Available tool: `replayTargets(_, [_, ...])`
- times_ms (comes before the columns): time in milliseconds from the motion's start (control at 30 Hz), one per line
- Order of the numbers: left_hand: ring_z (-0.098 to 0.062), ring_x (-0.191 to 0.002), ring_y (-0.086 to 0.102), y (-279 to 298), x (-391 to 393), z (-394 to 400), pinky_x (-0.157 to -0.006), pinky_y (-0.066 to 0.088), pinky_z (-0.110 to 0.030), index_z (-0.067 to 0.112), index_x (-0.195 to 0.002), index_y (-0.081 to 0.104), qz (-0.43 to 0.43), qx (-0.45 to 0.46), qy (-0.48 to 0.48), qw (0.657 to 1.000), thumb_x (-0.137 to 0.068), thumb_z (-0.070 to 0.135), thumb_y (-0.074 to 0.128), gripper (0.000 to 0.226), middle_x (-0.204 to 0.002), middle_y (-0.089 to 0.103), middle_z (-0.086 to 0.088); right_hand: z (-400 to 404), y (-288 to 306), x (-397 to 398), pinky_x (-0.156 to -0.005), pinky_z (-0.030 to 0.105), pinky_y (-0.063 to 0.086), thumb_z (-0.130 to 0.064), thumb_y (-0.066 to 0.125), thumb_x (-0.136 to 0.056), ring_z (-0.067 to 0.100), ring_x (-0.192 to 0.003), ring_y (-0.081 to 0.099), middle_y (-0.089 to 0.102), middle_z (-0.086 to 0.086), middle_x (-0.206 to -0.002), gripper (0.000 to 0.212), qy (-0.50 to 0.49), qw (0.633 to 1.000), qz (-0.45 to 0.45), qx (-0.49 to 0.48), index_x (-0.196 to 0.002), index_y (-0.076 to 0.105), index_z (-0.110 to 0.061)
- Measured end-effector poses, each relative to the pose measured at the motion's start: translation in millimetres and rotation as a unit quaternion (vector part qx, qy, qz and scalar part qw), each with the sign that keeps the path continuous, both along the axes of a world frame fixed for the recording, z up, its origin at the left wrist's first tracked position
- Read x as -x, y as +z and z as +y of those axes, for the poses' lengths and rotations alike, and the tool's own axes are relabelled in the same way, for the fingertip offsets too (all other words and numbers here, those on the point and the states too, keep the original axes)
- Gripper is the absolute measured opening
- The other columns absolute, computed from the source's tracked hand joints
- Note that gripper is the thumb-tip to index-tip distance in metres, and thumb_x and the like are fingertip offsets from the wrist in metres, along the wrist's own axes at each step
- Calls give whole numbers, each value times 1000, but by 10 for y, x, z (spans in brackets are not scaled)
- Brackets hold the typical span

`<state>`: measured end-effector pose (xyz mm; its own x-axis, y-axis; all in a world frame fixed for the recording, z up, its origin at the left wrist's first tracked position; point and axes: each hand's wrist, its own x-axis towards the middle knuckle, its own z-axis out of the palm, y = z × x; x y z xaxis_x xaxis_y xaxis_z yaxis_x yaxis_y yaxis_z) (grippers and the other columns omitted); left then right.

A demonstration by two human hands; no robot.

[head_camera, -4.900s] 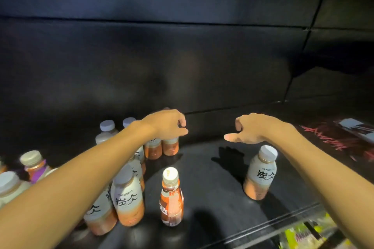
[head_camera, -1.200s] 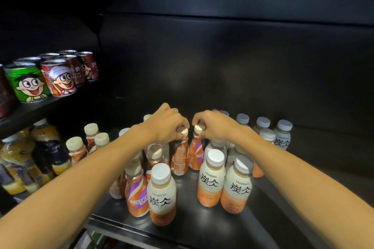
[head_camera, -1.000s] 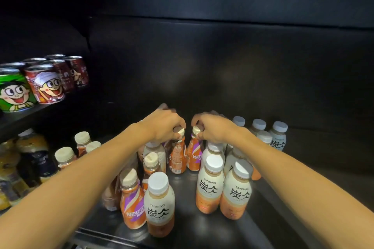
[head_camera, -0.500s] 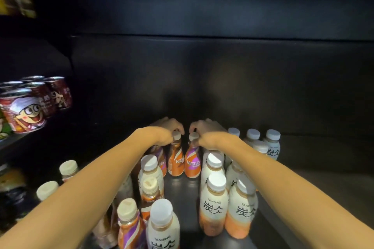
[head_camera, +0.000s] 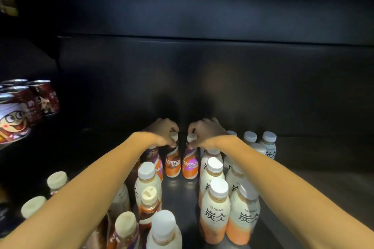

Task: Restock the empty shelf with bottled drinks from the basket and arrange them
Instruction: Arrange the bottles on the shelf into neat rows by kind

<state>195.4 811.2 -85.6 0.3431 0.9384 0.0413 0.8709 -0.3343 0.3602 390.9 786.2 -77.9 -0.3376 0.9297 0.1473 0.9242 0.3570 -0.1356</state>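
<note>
So, head view, the only one: both arms reach deep into the dark shelf (head_camera: 315,184). Left hand (head_camera: 162,129) has its fingers curled round the cap and neck of the orange Nescafé bottle (head_camera: 172,164); right hand (head_camera: 204,130) pinches the cap of the purple-banded Nescafé bottle (head_camera: 190,166). Both bottles stand upright, long axis vertical, bases on the shelf floor, just beside each other near the back wall (head_camera: 202,79). Each grip comes from directly above, so each bottle hangs straight down below its hand. The orange bottle is the left hand's, the purple one the right's; no crossing.

Tanbing bottles (head_camera: 214,208) form columns right of the pair, mixed bottles (head_camera: 147,184) left, leaving a bare lane toward the front edge. Judgement: the coming move is likely a small slide or release to square the pair at the back row; tipping from the top-heavy grip is the risk. Cans (head_camera: 24,107) sit on the neighbouring shelf at left. Basket not in view.
</note>
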Motion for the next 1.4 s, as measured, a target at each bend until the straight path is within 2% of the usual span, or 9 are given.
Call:
replayTargets(167, [-19, -115, 60, -33, 17, 61, -98, 52, -40, 27, -120, 67, -4, -19, -8, 1000, -83, 15, 79, 41, -123, 65, 2, 90, -14, 22, -105, 41, 31, -38, 75, -87, 21, -114, 52, 66, 0, -111, 35, 12, 1000, -16, -21, -119, 66, -26])
replayTargets(500, [-22, -116, 60, -24, -24, 137, -99, 52, -44, 28, -122, 67, -5, -28, 1, 1000, -86, 11, 75, 41, -124, 62, -1, 211, -53, -3, -100, 41, 33, -39, 74, -87, 23, -113, 53, 67, 1, -108, 37, 5, 999, -31, -39, -121, 66, -25])
replayTargets(667, [-21, -118, 59, -26, -33, 91, -100, 50, -40, 22, -127, 66, 3, -52, -7, 999, -88, 10, 73, 42, -126, 62, -1, 210, -61, 3, -99, 42, 34, -39, 72, -88, 24, -113, 53, 65, 1, -104, 36, 2, 998, -35, -44, -120, 64, -25])
replayTargets(800, [-19, -116, 59, 26, 20, -6, -99, 51, -39, 26, -136, 58, -2, -45, 6, 999, -88, 23, 76, 51, -131, 57, 2, 156, -44, 28, -100, 42, 35, -44, 71, -89, 25, -116, 53, 66, 4, -113, 45, 2, 997, -59, -59, -126, 60, -22])
replayTargets(967, [-11, -106, 61, 256, 356, -163, -96, 51, -36, 30, -120, 64, -1, 2, 35, 999, -96, 39, 64, 26, -118, 65, 7, 77, 97, 197, -102, 40, 35, -46, 67, -92, 21, -118, 50, 65, -1, -120, 45, 54, 994, -17, -92, -129, 59, -21])
replayTargets(1100, [-10, -101, 60, 273, 698, -282, -92, 52, -35, 31, -111, 67, 38, 57, 57, 996, -93, 54, 62, 30, -113, 65, 7, -24, 189, 453, -99, 36, 42, -42, 69, -93, 18, -119, 50, 63, -2, -120, 40, 106, 994, 19, -18, -128, 60, -24])
replayTargets(1200, [-7, -94, 61, 223, 857, -393, -86, 53, -32, 33, -110, 65, 65, 91, 71, 991, -85, 71, 59, 46, -106, 64, 11, -81, 208, 650, -91, 33, 50, -45, 70, -92, 16, -115, 56, 61, -3, -121, 43, 119, 991, 48, 43, -128, 60, -26])
replayTargets(1300, [-6, -92, 63, 170, 1001, -497, -87, 55, -32, 31, -107, 67, 87, 94, 62, 990, -80, 76, 60, 53, -103, 66, 11, -105, 199, 835, -92, 38, 54, -46, 66, -95, 18, -113, 60, 61, -1, -129, 46, 128, 987, 57, 80, -136, 56, -26])
replayTargets(1400, [-10, -88, 66, 156, 1109, -588, -84, 57, -34, 31, -96, 68, 70, 100, 42, 992, -77, 68, 71, 42, -95, 70, 9, -85, 150, 951, -95, 43, 54, -37, 66, -94, 22, -113, 59, 60, 2, -133, 48, 129, 984, 28, 117, -139, 52, -30])
